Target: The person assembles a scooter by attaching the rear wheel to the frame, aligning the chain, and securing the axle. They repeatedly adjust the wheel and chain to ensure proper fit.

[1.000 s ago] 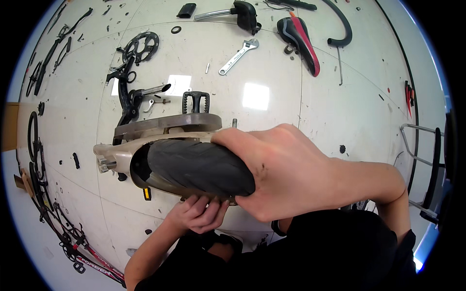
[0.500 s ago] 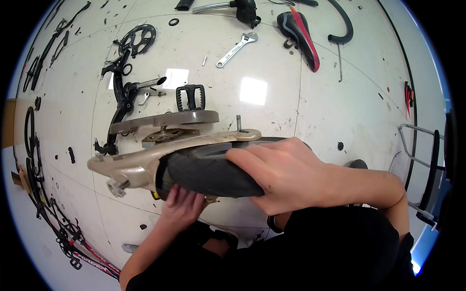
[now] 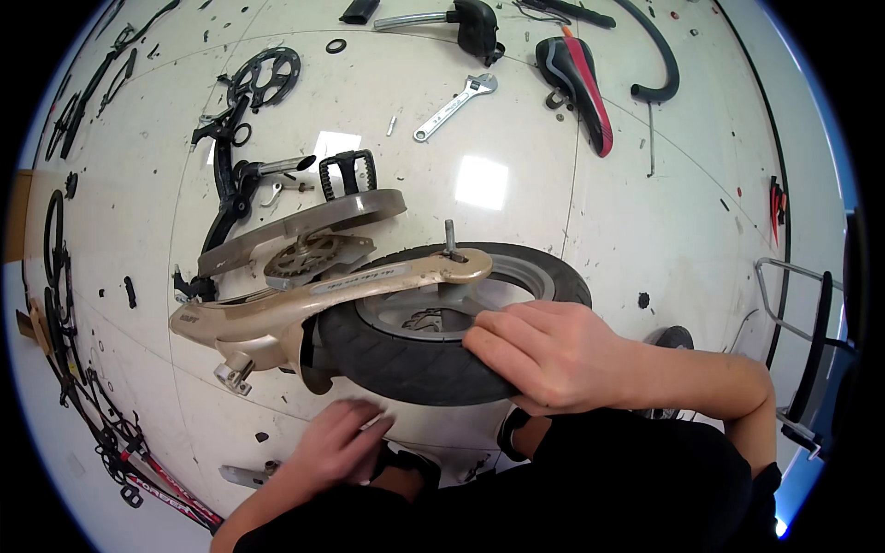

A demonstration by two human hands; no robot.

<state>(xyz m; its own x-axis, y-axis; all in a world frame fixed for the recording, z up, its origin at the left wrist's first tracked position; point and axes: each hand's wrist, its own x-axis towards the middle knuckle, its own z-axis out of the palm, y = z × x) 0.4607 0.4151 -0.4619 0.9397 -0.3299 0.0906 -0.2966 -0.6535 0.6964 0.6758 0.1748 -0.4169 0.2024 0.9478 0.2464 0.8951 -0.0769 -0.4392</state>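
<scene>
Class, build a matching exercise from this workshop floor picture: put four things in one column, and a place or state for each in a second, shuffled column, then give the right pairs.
Things:
1. adjustable wrench
2. bicycle saddle
3. small wheel
4. chainring

Places or states:
A. black with a red stripe, upper right of the floor
B. held on its black tyre by the right hand
C. silver, lying alone near the top middle
D. toothed black ring at upper left

Pairs: 1-C, 2-A, 3-B, 4-D
</scene>
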